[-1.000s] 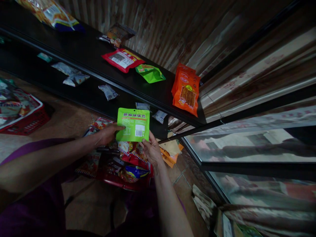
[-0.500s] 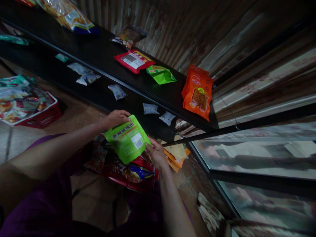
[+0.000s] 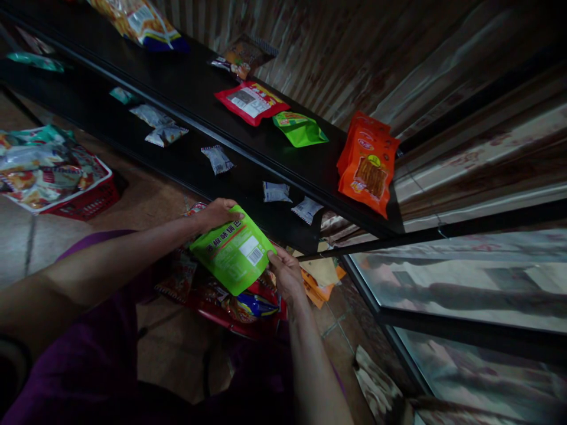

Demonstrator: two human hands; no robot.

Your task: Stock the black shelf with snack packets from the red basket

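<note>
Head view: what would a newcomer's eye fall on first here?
First, the bright green bag at the centre, in the grip of the left hand and right hand. Next, the orange bags at the right end of the upper shelf. Then the white-rimmed red basket at far left, heaped with packets.

Two green pouches (image 3: 234, 254), one white-rimmed basket (image 3: 95, 198), five small silvery shelf packets (image 3: 217, 160)

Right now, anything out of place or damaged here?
Tan and orange flat pieces lie on the floor by the end of the lower shelf, as if dropped; too dim to identify. Small packets on that shelf sit at scattered angles. No spill visible; the green pouch in the left hand and right hand looks undamaged.
</note>
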